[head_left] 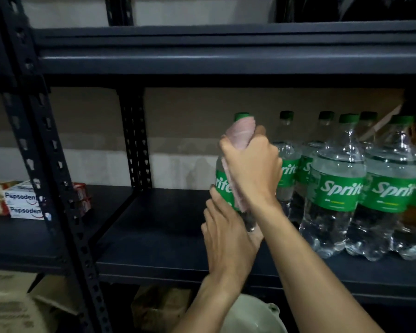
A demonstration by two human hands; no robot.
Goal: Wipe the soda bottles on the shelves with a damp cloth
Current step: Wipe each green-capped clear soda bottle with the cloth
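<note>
— Where's the bottle she's on now?

— Over the middle shelf (154, 236), about halfway along and close to its front edge. It's well clear of the other bottles (334, 195) packed at the shelf's right end.

— Standing or lifted?

— I can't tell, because the base is hidden behind the lower hand. The bottle in hand (222, 186) is near enough upright, with the cap at the top and its length running straight up and down.

— And the hands?

— The left hand (228, 239) is low, with its fingers curled round the clear lower body under the label. The right hand (252, 164) is high and closed round the shoulder and neck, with the pink cloth (241, 131) bunched inside the grip. Only the green cap (241, 116) pokes out above the cloth.

— So which way does the wipe go?

— Down, I'd say. The cloth is at the top, and the rest of the bottle lies directly below the right hand, towards the left. A stroke down its length would reach the label first and then meet the left hand's fingers, so that hand would probably have to shift or turn the bottle.

— Anything else about?

— There are toothpaste boxes (22, 203) at the far left, and a pale basin (250, 316) sits below the shelf.
</note>
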